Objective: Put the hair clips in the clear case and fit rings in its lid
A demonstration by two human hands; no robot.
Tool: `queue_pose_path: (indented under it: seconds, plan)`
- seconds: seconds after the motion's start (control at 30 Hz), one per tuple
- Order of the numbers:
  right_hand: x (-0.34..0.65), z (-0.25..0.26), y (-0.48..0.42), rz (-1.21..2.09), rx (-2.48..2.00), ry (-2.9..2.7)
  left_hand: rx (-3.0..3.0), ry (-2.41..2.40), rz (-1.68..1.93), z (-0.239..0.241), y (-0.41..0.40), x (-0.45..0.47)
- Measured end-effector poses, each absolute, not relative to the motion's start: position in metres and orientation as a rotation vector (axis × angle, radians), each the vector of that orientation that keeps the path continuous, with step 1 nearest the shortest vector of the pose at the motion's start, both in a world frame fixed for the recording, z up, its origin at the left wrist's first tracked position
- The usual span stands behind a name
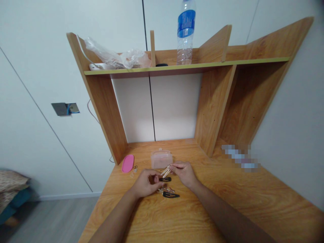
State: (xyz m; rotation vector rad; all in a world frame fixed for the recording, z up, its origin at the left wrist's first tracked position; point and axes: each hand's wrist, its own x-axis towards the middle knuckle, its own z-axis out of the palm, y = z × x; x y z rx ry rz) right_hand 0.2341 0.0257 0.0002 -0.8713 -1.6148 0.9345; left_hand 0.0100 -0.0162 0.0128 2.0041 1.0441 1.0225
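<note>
My left hand [145, 184] is curled on the desk, its fingers closed at the end of a black snap hair clip [165, 179]. Close by, my right hand [186, 173] pinches several slim, shiny metal hair clips [166, 171], fanned out towards my left fingers. A second black snap clip [171, 194] lies on the desk below, beside a small pile of metal clips [165, 190] partly hidden by my left thumb. Behind the hands stands a translucent pinkish plastic box [161, 159] without its lid on.
A pink lid [128, 163] lies at the left, near small rings or bands [135, 168]. The wooden desk [152, 222] carries a shelf unit [212, 111] at the back. On its upper shelf are a plastic bottle [186, 33] and a clear bag [135, 59]. A blurred item [240, 157] lies right.
</note>
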Motion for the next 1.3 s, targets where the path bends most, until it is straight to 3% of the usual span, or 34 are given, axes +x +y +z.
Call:
queue_pose_path:
  seconds: [0.4,0.8,1.3]
  plan:
    - [0.229,0.015,0.005,0.625,-0.808,-1.792,2.236,0.994,0.924,0.021,-0.016,0.007]
    - [0.227,0.016,-0.001,0.319,-0.564,-2.026,2.302,0.924,1.088,0.010,-0.009,0.008]
    - [0.233,0.014,-0.005,0.340,-0.572,-2.063,2.581,0.994,1.161,0.009,-0.006,0.000]
